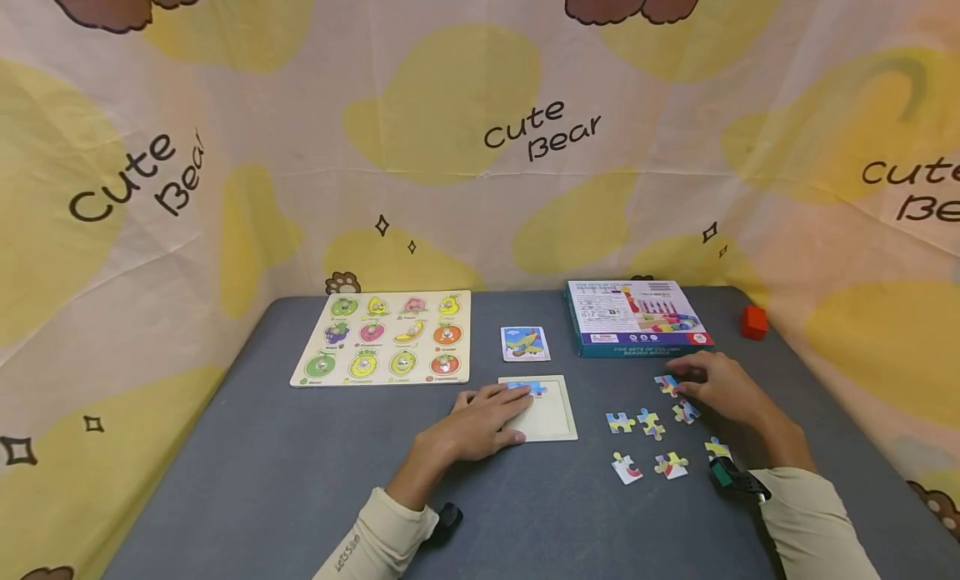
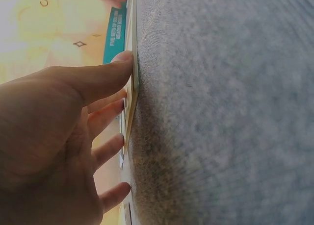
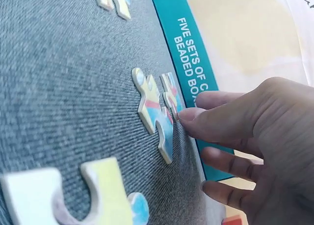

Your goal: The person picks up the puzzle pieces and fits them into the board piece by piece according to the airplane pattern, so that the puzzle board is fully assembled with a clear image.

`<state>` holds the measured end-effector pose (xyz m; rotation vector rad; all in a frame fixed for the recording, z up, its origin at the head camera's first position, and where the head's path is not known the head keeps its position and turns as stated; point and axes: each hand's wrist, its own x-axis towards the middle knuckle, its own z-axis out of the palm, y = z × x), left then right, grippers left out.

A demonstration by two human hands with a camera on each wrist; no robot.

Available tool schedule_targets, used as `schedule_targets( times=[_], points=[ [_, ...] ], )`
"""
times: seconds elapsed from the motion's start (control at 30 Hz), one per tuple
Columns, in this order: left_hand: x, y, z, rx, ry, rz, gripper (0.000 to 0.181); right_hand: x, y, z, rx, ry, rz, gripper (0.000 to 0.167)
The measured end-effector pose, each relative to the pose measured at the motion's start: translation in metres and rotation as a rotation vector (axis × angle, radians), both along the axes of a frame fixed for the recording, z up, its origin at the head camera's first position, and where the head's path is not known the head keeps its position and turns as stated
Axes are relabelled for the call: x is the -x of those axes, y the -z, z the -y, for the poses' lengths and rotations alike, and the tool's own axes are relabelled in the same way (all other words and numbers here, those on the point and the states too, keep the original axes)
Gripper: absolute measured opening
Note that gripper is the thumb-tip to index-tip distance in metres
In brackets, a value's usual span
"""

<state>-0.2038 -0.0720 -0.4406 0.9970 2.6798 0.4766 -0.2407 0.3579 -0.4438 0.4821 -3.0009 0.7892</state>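
Note:
The left hand (image 1: 483,423) rests on a small cream puzzle tray (image 1: 553,417), its fingers spread over blue pieces (image 1: 537,388) along the top edge; in the left wrist view its thumb (image 2: 115,78) lies on the tray's edge. At the right, the right hand (image 1: 723,386) touches a puzzle piece (image 1: 665,384) with thumb and fingers; the right wrist view shows the thumb tip at that piece (image 3: 171,93), beside another piece (image 3: 156,114). Several loose pieces lie between the tray and the right arm, among them a white one with red (image 1: 627,469).
A fruit board (image 1: 380,338) lies at the back left. Behind the tray is a small airplane picture card (image 1: 525,344). The beaded-boxes package (image 1: 637,317) stands behind the right hand, and a red block (image 1: 754,322) sits near the right edge of the grey table (image 1: 285,480).

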Motion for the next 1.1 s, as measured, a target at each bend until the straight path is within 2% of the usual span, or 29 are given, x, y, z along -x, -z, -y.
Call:
schedule_targets(
  times=[0.4,0.73,1.1],
  points=[
    [0.0032,0.0015,0.0014,0.007,0.006,0.006,0.064,0.0016,0.0038,0.0003,-0.038,-0.018,0.022,0.029],
    [0.0032,0.0021,0.0005,0.014,0.004,0.004,0.064,-0.0010,0.0001,0.0023,-0.019,0.005,0.060,0.030],
    [0.0020,0.0003,0.0008,0.000,0.009,0.016,0.063,0.0039,0.0010,0.0059,-0.061,0.020,0.058,0.030]
  ],
)
